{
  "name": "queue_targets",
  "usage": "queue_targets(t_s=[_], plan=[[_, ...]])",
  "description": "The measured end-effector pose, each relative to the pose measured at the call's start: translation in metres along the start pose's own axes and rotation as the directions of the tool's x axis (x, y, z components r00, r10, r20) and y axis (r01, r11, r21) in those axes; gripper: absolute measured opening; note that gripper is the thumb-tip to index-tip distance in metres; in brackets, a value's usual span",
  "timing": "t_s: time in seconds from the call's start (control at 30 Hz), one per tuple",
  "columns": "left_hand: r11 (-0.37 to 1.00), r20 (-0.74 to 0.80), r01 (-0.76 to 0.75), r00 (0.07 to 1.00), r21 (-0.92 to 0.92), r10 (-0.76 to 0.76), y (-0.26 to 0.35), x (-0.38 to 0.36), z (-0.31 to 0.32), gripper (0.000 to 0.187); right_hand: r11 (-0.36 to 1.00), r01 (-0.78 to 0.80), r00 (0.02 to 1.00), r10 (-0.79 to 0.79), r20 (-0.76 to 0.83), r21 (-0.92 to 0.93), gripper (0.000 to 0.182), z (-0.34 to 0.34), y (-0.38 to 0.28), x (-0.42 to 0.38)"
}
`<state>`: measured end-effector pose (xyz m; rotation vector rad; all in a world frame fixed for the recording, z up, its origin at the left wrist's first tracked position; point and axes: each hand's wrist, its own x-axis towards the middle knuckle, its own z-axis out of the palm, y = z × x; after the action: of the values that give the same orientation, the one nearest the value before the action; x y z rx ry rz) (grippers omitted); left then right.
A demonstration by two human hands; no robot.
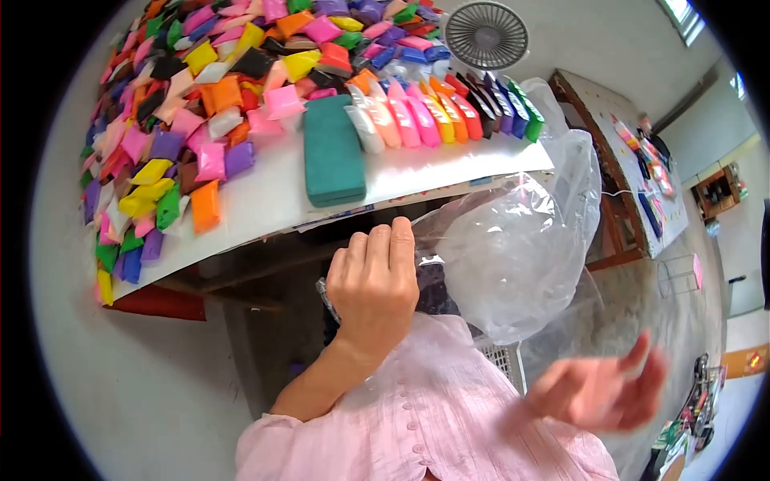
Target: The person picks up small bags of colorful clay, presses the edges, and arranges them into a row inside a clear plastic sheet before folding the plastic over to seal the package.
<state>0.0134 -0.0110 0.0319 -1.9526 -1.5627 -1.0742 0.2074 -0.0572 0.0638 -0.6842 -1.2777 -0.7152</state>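
Note:
My left hand (373, 268) is closed at the table's front edge, its fingers pinched on the rim of a large clear plastic bag (513, 256). The bag hangs to the right of that hand, below the table edge. My right hand (613, 389) is raised at the lower right, away from the bag, with its fingers apart and blurred by motion; nothing shows in it. Just beyond my left hand a teal box (333, 152) lies on the white table (265, 188). Right of the box stands a row of coloured packets (425, 116).
A big heap of small coloured packets (208, 96) covers the table's left and back. A round fan (486, 34) is at the back. A second table (597, 104) with items stands at the right. Under the bag a white basket (505, 361) shows partly.

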Motion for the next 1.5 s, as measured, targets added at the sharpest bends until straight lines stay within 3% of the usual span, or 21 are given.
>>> queue_targets(t_s=[0.03, 0.07, 0.1, 0.17, 0.23, 0.3, 0.37, 0.5, 0.67, 0.77, 0.8, 0.9, 0.93, 0.97, 1.03, 1.1, 1.13, 1.23, 1.37, 1.4, 1.5], plan=[[0.999, 0.007, -0.044, 0.999, 0.014, 0.043, 0.002, 0.002, 0.002, 0.029, 0.981, 0.122, 0.988, -0.107, -0.108, 0.151, 0.056, -0.005, -0.012, -0.007], [0.995, 0.012, -0.091, 0.996, 0.029, 0.090, 0.003, 0.005, 0.003, 0.028, 0.946, -0.002, 0.975, -0.069, 0.209, 0.324, 0.048, -0.014, -0.026, -0.005], [0.991, -0.019, -0.135, 0.991, 0.019, 0.136, 0.005, 0.009, 0.005, 0.026, 0.881, -0.174, 0.859, -0.082, 0.505, 0.440, 0.041, -0.020, -0.035, 0.000], [0.975, -0.083, -0.221, 0.972, 0.007, 0.220, 0.012, 0.018, 0.009, 0.021, 0.941, -0.256, 0.595, -0.029, 0.803, 0.223, 0.030, 0.002, -0.021, 0.006], [0.959, -0.122, -0.282, 0.952, -0.006, 0.279, 0.017, 0.030, 0.010, 0.022, 0.944, -0.305, 0.575, 0.078, 0.814, 0.125, 0.037, 0.027, 0.000, -0.011], [0.947, -0.171, -0.322, 0.934, -0.026, 0.313, 0.024, 0.043, 0.014, 0.023, 0.981, -0.194, 0.605, 0.095, 0.791, 0.030, 0.037, 0.042, 0.018, -0.021], [0.960, -0.119, -0.280, 0.954, -0.025, 0.275, 0.034, 0.052, 0.020, 0.029, 0.993, -0.112, 0.658, 0.052, 0.752, 0.029, 0.036, 0.054, 0.034, -0.029], [0.939, -0.066, -0.343, 0.938, -0.019, 0.341, 0.036, 0.076, 0.036, 0.018, 0.999, 0.044, 0.725, -0.032, 0.688, 0.001, 0.035, 0.065, 0.062, -0.043], [0.893, 0.083, -0.446, 0.889, -0.059, 0.450, 0.034, 0.095, 0.062, 0.010, 0.998, -0.033, 0.743, 0.056, 0.667, -0.048, 0.030, 0.080, 0.075, -0.050], [0.898, 0.082, -0.439, 0.895, -0.022, 0.439, 0.032, 0.099, 0.082, 0.010, 0.996, -0.063, 0.683, 0.088, 0.725, -0.062, 0.031, 0.099, 0.085, -0.064], [0.908, 0.140, -0.420, 0.898, -0.006, 0.416, 0.031, 0.101, 0.079, 0.018, 0.996, -0.069, 0.659, 0.091, 0.747, -0.060, 0.031, 0.106, 0.088, -0.069], [0.882, -0.143, -0.472, 0.874, -0.014, 0.465, 0.036, 0.088, 0.057, 0.032, 0.994, -0.042, 0.709, 0.104, 0.698, -0.105, 0.031, 0.116, 0.088, -0.077], [0.868, -0.117, -0.452, 0.892, -0.206, 0.436, 0.039, 0.074, 0.050, 0.041, 0.973, 0.085, 0.742, 0.081, 0.665, -0.213, 0.032, 0.119, 0.082, -0.083], [0.868, -0.100, -0.407, 0.913, -0.283, 0.396, 0.043, 0.062, 0.045, 0.035, 0.996, -0.029, 0.711, 0.077, 0.699, -0.080, 0.031, 0.113, 0.086, -0.077], [0.936, 0.185, -0.296, 0.926, -0.191, 0.330, 0.038, 0.039, 0.038, 0.031, 0.995, 0.001, 0.641, 0.079, 0.764, -0.104, 0.032, 0.115, 0.091, -0.083], [0.995, 0.353, -0.102, 0.931, 0.019, 0.089, 0.036, 0.026, 0.041, 0.028, 0.988, 0.045, 0.630, 0.088, 0.771, -0.149, 0.034, 0.115, 0.087, -0.082], [0.993, 0.460, -0.034, 0.888, 0.117, -0.024, 0.035, 0.022, 0.039, 0.037, 0.988, 0.059, 0.628, 0.076, 0.774, -0.144, 0.036, 0.115, 0.085, -0.080], [0.970, 0.418, -0.071, 0.908, 0.231, -0.033, 0.042, 0.020, 0.027, 0.047, 0.997, 0.029, 0.679, 0.035, 0.734, -0.074, 0.045, 0.118, 0.080, -0.084], [0.974, 0.444, -0.163, 0.892, 0.155, 0.079, 0.027, 0.013, 0.056, 0.056, 0.999, -0.020, 0.640, 0.051, 0.767, -0.050, 0.045, 0.118, 0.078, -0.084], [0.970, 0.425, -0.145, 0.904, 0.197, 0.049, 0.023, 0.014, 0.061, 0.056, 0.997, 0.003, 0.637, 0.060, 0.768, -0.080, 0.042, 0.117, 0.079, -0.083], [0.998, 0.326, 0.021, 0.945, 0.065, -0.041, 0.015, 0.017, 0.062, 0.055, 0.980, 0.074, 0.635, 0.097, 0.767, -0.185, 0.037, 0.109, 0.088, -0.079]])
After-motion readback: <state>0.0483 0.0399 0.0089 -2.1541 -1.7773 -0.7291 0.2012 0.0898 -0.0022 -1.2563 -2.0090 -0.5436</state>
